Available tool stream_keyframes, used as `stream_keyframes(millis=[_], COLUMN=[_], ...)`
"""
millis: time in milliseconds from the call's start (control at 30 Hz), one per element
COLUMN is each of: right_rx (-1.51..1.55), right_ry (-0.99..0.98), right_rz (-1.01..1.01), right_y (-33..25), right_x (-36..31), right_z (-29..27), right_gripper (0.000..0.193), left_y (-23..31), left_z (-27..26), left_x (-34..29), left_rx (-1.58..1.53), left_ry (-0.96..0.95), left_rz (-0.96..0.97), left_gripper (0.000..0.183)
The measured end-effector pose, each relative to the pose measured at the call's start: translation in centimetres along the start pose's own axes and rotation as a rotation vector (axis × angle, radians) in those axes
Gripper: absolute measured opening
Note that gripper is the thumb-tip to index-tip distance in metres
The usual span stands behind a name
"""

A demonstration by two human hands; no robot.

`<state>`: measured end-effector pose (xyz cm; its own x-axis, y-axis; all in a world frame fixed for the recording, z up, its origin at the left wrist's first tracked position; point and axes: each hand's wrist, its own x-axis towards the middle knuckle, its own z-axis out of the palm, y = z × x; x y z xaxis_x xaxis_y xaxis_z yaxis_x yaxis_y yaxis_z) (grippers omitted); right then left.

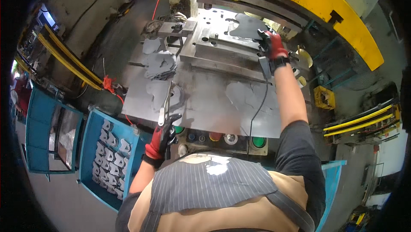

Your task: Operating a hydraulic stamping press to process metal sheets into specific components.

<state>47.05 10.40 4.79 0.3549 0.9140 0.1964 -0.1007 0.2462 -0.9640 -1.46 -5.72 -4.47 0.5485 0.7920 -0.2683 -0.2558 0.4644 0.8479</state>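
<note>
My left hand point(161, 141), in a red and black glove, is closed on the pale handle end of a long thin metal tool point(167, 101), like tongs. The tool points away over a flat grey metal piece point(156, 95) on the press table. My right hand point(272, 46), in a matching glove, reaches far forward to the press die point(222, 50). Its fingers are at the near right edge of a dark grey cut metal plate point(248, 26) on the die, and appear closed on it. The fingertips are partly hidden.
Stacked grey plates point(160, 65) lie left on the steel table point(201, 95); another sheet point(250, 95) lies right. A cable point(262, 103) crosses it. Push buttons point(215, 136) line the near edge. A blue bin point(90, 146) holds several shaped parts. The yellow press frame point(317, 5) arches overhead.
</note>
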Motion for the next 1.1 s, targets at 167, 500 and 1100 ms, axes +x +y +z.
stream_keyframes(millis=[167,500,1100], right_rx=[-0.430,-1.867,-0.205], right_ry=[-0.010,-0.005,0.434], right_rz=[0.033,0.191,-0.202], right_y=[4.6,0.4,2.9], right_x=[10.7,6.2,-14.0], right_z=[-3.7,6.7,-11.7], right_gripper=[0.017,0.049,0.036], left_y=[1.1,2.1,0.4], left_z=[-2.9,-5.0,-14.7], left_x=[-2.5,-3.7,-2.5], left_rx=[0.454,0.220,0.042], left_ry=[0.114,0.241,0.685], left_rz=[0.143,0.064,0.424], left_gripper=[0.034,0.033,0.026])
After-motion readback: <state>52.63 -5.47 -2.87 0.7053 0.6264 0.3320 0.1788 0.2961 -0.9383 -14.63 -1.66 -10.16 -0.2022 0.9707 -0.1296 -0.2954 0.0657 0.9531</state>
